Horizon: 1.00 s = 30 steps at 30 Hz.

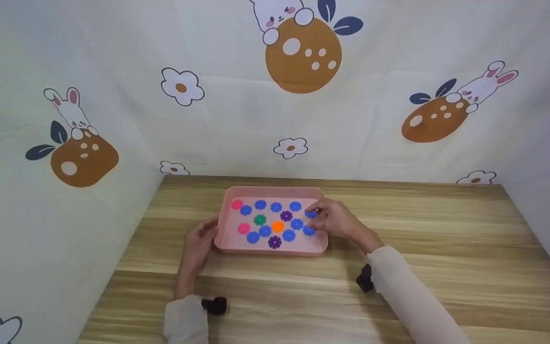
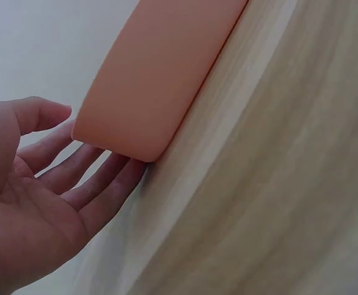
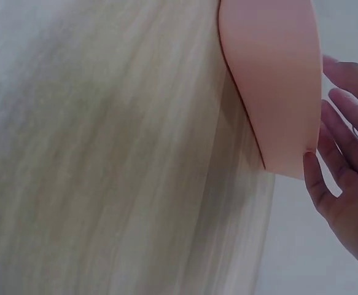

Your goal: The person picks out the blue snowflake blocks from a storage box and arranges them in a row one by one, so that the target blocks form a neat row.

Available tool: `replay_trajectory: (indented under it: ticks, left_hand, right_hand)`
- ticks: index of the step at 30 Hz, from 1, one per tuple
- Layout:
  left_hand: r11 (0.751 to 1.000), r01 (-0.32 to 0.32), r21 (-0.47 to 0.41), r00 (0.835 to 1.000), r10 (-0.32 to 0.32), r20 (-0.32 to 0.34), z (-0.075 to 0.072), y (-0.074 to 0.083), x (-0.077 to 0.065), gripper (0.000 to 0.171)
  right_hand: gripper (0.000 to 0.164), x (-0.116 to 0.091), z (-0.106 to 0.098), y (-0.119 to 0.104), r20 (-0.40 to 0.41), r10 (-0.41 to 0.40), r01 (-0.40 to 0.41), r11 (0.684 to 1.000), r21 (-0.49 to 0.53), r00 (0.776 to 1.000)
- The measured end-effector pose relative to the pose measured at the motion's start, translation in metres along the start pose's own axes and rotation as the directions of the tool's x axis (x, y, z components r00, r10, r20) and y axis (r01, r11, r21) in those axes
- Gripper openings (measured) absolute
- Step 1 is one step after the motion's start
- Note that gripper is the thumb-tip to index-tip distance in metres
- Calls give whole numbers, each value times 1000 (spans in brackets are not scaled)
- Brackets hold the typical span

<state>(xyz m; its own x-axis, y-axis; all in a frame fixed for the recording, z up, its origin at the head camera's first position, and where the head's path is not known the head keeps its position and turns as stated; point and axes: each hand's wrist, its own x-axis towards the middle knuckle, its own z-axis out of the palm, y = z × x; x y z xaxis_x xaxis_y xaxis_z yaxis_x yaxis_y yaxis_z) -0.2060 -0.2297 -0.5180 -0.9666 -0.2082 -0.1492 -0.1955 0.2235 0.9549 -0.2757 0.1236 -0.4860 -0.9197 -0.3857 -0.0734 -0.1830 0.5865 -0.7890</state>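
Observation:
A pink tray (image 1: 270,252) holds several small flower-shaped discs: many blue discs (image 1: 288,235), purple discs (image 1: 275,242), pink discs (image 1: 244,228), a green disc (image 1: 260,220) and an orange disc (image 1: 278,226). My left hand (image 1: 199,242) lies against the tray's left end, its fingers loosely spread along the outer wall (image 2: 160,67). Over the right rim reaches my right hand (image 1: 336,220), thumb and forefinger apart above blue discs at that end. In the right wrist view, the tray wall hides part of the fingers (image 3: 350,147); no disc shows between them.
The tray stands on a wood-grain table (image 1: 423,229), near its back edge. A pale curtain (image 1: 237,119) printed with rabbits and flowers rises behind and at both sides. Small black wrist cameras (image 1: 215,306) sit by each sleeve.

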Motion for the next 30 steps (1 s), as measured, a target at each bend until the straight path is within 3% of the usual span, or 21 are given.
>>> replay_trajectory:
  ticks: [9,13,20,30]
  left_hand:
    - [1000,22,-20,999,-22,36,-2,-11,-3,44]
    - [999,-14,-50,999,16,39,-3,-13,-3,44]
    - [999,-27,-43,999,28,33,-4,-15,-2,44]
    - [998,57,-9,998,-56,42,-4,-17,-3,44]
  right_hand:
    - [34,7,9,3,88,29,-15,988,-155,996]
    - [33,8,11,3,110,27,-3,976,-218,994]
    - [33,10,10,1,131,68,-40,979,-202,989]
    - [33,9,12,-1,140,105,-73,973,-220,984]
